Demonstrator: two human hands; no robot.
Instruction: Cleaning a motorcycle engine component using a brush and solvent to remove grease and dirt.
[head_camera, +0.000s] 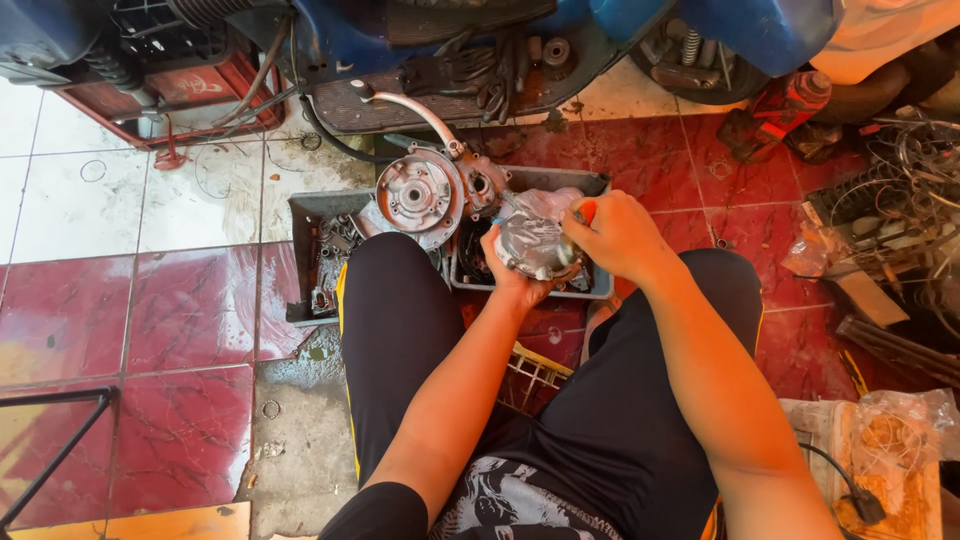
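My left hand (512, 272) cupped a rounded grey metal engine cover (535, 245) from below, gripping it above the grey tray (600, 285) on the floor. My right hand (618, 235) was clenched around an orange-handled tool (587, 210) pressed to the cover. Just beside it, at the tray's far left corner, stood the engine casing (420, 195).

We located the engine casing (420, 195) behind the left knee, left of the parts tray (595, 290), the scooter (450, 40) behind both.
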